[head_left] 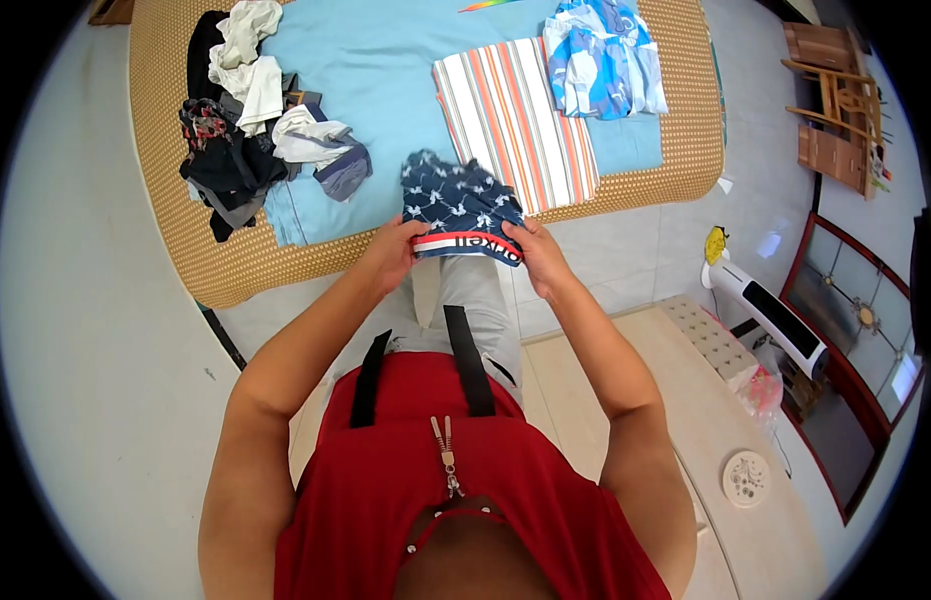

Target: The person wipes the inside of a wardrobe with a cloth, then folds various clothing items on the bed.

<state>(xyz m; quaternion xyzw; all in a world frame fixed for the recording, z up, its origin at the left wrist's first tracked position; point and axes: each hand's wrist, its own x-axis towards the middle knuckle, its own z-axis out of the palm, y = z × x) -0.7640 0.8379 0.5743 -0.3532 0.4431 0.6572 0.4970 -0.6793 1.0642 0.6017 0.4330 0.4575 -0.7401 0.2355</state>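
While both hands pinch its waistband, navy shorts hang spread at the bed's near edge

Left hand (393, 255): fingers mostly closed, holding the left end of the red, white and navy waistband (466, 244). Right hand (538, 258): also mostly closed, thumb over the right end, same band. Gap between hands spanned by the band, lettering upside down in view. Navy shorts (458, 200) have a white print; leg end points away from the person, blurred at its far edge. They are in front of the blue sheet (356, 80), just beside the near corner of a striped cloth (511, 115). Whether they touch the bed (691, 150): cannot tell.

Striped cloth lies flat, white with orange and grey stripes. Blue-and-white garment (598, 60) lies rumpled over its far right part. Left side of bed: loose pile of clothes (231, 165), black, grey and white pieces, with a white-and-grey garment (321, 145) at its right side. Bed has a tan woven surface around the sheet.

Off the bed, right side: white appliance (771, 315), tilted in view, yellow item (717, 243) at one end. Lower right, round patterned item (746, 478) on a pale surface (686, 400). Wooden furniture (831, 150) at upper right.
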